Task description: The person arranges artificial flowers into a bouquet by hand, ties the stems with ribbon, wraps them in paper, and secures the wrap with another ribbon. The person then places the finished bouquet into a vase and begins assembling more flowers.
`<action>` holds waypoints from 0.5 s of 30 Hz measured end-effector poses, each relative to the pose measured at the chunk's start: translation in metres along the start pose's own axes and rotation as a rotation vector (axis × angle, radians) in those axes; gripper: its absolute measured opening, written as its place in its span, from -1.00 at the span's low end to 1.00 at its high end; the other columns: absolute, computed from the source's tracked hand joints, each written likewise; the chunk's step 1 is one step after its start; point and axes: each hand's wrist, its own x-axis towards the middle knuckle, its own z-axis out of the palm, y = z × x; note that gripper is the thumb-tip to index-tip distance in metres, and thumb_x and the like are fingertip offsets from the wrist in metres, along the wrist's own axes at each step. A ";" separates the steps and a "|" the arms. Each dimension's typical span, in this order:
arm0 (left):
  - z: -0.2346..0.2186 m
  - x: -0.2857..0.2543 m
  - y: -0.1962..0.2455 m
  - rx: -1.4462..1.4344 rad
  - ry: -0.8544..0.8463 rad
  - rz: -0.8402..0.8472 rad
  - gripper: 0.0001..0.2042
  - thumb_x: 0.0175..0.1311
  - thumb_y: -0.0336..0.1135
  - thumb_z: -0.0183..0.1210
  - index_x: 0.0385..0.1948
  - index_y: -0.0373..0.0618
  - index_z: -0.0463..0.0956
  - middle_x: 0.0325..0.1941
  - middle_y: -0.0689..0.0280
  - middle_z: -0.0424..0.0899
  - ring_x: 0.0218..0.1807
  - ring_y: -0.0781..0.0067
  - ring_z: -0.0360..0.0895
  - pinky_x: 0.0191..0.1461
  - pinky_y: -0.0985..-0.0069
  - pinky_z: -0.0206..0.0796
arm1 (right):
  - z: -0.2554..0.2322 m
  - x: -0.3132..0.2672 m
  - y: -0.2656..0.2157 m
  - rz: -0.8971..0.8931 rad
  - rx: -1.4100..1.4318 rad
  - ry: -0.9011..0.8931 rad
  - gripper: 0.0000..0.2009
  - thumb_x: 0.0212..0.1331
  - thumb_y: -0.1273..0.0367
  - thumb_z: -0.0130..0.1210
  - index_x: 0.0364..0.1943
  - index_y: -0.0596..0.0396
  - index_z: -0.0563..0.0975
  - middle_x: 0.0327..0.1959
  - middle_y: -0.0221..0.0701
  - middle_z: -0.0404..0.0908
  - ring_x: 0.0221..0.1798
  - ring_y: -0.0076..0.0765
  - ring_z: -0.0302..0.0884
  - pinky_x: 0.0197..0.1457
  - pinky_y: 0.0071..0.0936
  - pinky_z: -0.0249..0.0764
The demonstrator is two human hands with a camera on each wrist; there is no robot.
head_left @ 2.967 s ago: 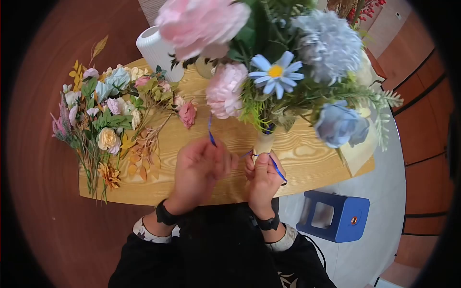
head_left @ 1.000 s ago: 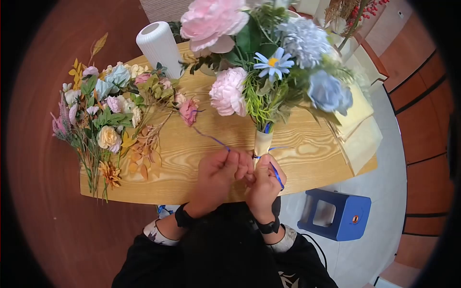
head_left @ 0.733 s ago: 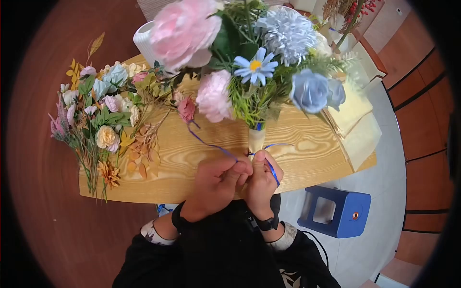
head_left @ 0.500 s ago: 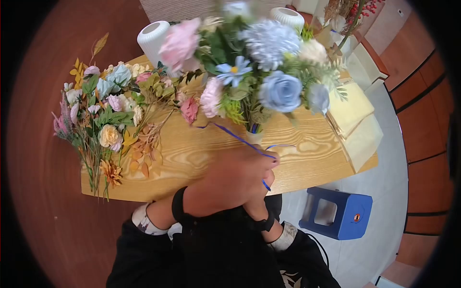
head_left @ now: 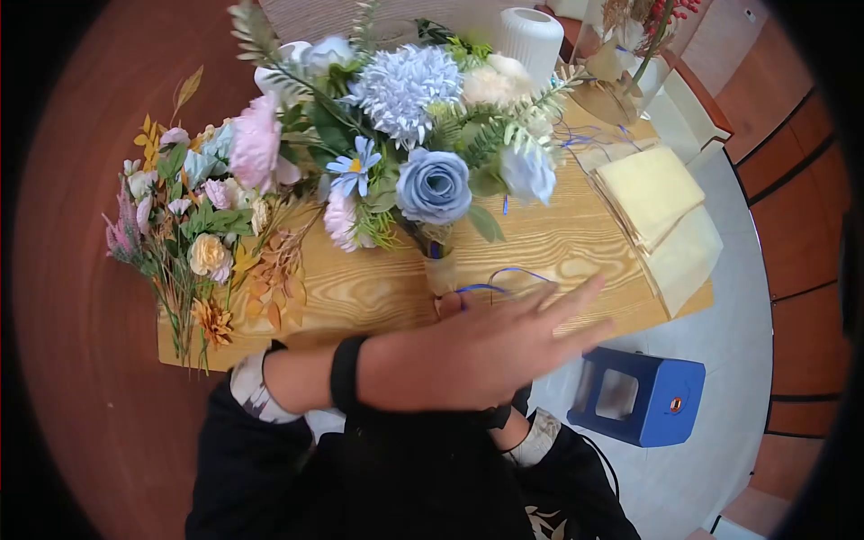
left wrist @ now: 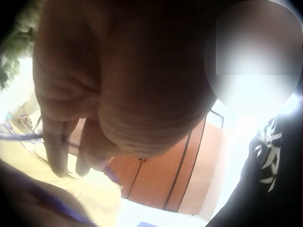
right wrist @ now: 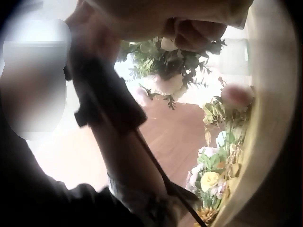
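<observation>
A bouquet of artificial flowers (head_left: 433,185), pink and pale blue with green leaves, stands above the table's front part in the head view. Cream wrapping (head_left: 440,274) covers its stems. My right hand (head_left: 450,305) grips this wrapped handle, mostly hidden behind the left; its curled fingers show at the top of the right wrist view. Blurred, my left hand (head_left: 481,346) crosses over in front, several fingers stretched to the right. A thin blue ribbon (head_left: 481,287) runs from the handle towards it. In the left wrist view the ribbon (left wrist: 21,137) passes at the left fingers (left wrist: 59,153), pinched there.
Loose artificial flowers (head_left: 211,220) lie on the wooden table (head_left: 360,288) at left. Folded cream paper (head_left: 652,193) lies at right, with blue ribbon strands behind. A white vase (head_left: 529,45) stands at the back. A blue stool (head_left: 670,400) is on the floor.
My left hand has swung rightwards across the right hand, drawing the ribbon from the left side round in front. The bouquet has shifted left and turned, its blue rose now facing front.
</observation>
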 end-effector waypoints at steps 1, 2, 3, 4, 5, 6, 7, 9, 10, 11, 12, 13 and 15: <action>-0.006 -0.011 0.006 -0.069 0.025 -0.004 -0.47 -0.12 -0.44 0.11 0.02 -0.32 0.29 0.16 0.00 0.24 -0.15 0.16 0.46 -0.10 0.42 0.37 | 0.003 0.000 -0.004 0.048 0.018 0.031 -0.79 0.25 0.34 -0.06 -0.28 0.26 0.42 -0.46 -0.45 0.43 -0.44 -0.64 0.36 -0.39 -0.70 0.30; -0.010 -0.024 0.009 -0.140 0.048 -0.006 -0.47 -0.05 -0.44 0.09 0.06 -0.34 0.25 0.25 -0.04 0.12 -0.14 0.14 0.46 -0.07 0.43 0.36 | 0.004 -0.001 -0.009 0.095 0.039 0.064 -0.79 0.25 0.34 -0.06 -0.28 0.26 0.42 -0.45 -0.45 0.43 -0.44 -0.64 0.37 -0.40 -0.71 0.31; -0.001 -0.047 -0.004 -0.142 0.040 0.004 -0.47 -0.05 -0.44 0.09 0.06 -0.34 0.25 0.25 -0.04 0.12 -0.14 0.14 0.46 -0.07 0.43 0.36 | -0.008 0.010 -0.004 0.093 0.049 0.071 -0.79 0.25 0.34 -0.06 -0.28 0.26 0.42 -0.45 -0.45 0.43 -0.44 -0.64 0.37 -0.40 -0.71 0.31; 0.024 -0.083 -0.031 -0.423 0.285 0.134 -0.54 0.06 -0.42 0.00 0.06 -0.34 0.25 0.21 -0.05 0.18 -0.09 0.20 0.45 -0.05 0.44 0.35 | -0.030 0.029 0.007 -0.128 -0.093 -0.283 -0.77 0.27 0.32 -0.08 -0.33 0.26 0.44 -0.51 -0.47 0.44 -0.50 -0.66 0.34 -0.47 -0.72 0.24; 0.049 -0.116 -0.057 -0.703 0.533 0.260 -0.60 0.17 -0.40 -0.08 0.06 -0.35 0.26 0.16 -0.07 0.24 -0.05 0.26 0.44 -0.04 0.46 0.34 | -0.042 0.038 0.014 -0.349 -0.240 -0.639 -0.74 0.28 0.31 -0.10 -0.38 0.26 0.47 -0.56 -0.48 0.44 -0.56 -0.69 0.30 -0.54 -0.74 0.17; 0.048 -0.119 -0.062 -0.979 0.785 0.384 -0.65 0.28 -0.38 -0.17 0.06 -0.35 0.26 0.11 -0.09 0.31 0.00 0.33 0.43 -0.02 0.48 0.33 | -0.037 0.031 0.010 -0.342 -0.204 -0.620 -0.71 0.28 0.27 -0.09 -0.38 0.26 0.48 -0.63 -0.52 0.40 -0.63 -0.73 0.24 -0.63 -0.75 0.09; 0.055 -0.116 -0.058 -0.978 0.789 0.381 -0.65 0.28 -0.38 -0.17 0.06 -0.35 0.26 0.11 -0.09 0.31 0.00 0.33 0.43 -0.02 0.48 0.33 | -0.036 0.027 0.007 -0.339 -0.207 -0.623 -0.71 0.28 0.27 -0.09 -0.38 0.26 0.48 -0.63 -0.52 0.40 -0.63 -0.73 0.24 -0.63 -0.75 0.09; 0.068 -0.098 -0.043 -1.362 0.901 -1.062 -0.67 0.29 -0.32 -0.11 0.01 -0.31 0.34 -0.04 0.07 0.47 -0.02 0.39 0.45 -0.04 0.53 0.34 | -0.034 0.022 0.005 -0.202 -0.196 -0.716 -0.66 0.30 0.22 -0.18 -0.36 0.30 0.41 -0.71 -0.45 0.30 -0.70 -0.66 0.10 -0.65 -0.69 0.01; 0.070 -0.095 -0.041 -1.358 0.921 -1.072 -0.67 0.29 -0.32 -0.11 0.01 -0.31 0.34 -0.04 0.07 0.47 -0.02 0.39 0.45 -0.04 0.53 0.34 | -0.031 0.019 0.003 -0.189 -0.204 -0.731 -0.66 0.30 0.22 -0.18 -0.36 0.30 0.41 -0.71 -0.45 0.30 -0.70 -0.66 0.10 -0.65 -0.69 0.01; 0.072 -0.092 -0.042 -1.483 0.784 -0.974 -0.68 0.28 -0.27 -0.08 -0.02 -0.29 0.38 -0.05 0.10 0.48 -0.03 0.40 0.45 -0.05 0.54 0.35 | -0.029 0.017 0.002 -0.202 -0.167 -0.751 -0.66 0.30 0.21 -0.18 -0.35 0.29 0.41 -0.70 -0.44 0.30 -0.70 -0.66 0.10 -0.65 -0.70 0.02; 0.072 -0.090 -0.043 -1.600 0.637 -0.867 -0.67 0.28 -0.23 -0.05 -0.06 -0.28 0.41 -0.06 0.14 0.49 -0.04 0.41 0.46 -0.05 0.55 0.35 | -0.027 0.016 0.001 -0.217 -0.130 -0.766 -0.65 0.29 0.20 -0.18 -0.34 0.29 0.40 -0.70 -0.43 0.30 -0.70 -0.65 0.10 -0.66 -0.70 0.03; 0.068 -0.089 -0.044 -1.602 0.642 -0.869 -0.67 0.28 -0.23 -0.05 -0.06 -0.28 0.41 -0.06 0.14 0.49 -0.04 0.41 0.46 -0.05 0.55 0.35 | -0.028 0.017 0.000 -0.213 -0.133 -0.768 -0.65 0.29 0.20 -0.18 -0.34 0.29 0.40 -0.70 -0.43 0.30 -0.70 -0.65 0.10 -0.66 -0.70 0.03; 0.056 -0.084 -0.045 -1.989 0.392 -0.750 -0.66 0.28 -0.19 -0.03 -0.04 -0.24 0.39 -0.02 0.19 0.48 -0.04 0.44 0.45 -0.02 0.53 0.33 | -0.031 0.019 -0.002 -0.214 -0.121 -0.839 -0.66 0.27 0.19 -0.13 -0.33 0.28 0.40 -0.64 -0.39 0.34 -0.68 -0.62 0.15 -0.66 -0.70 0.05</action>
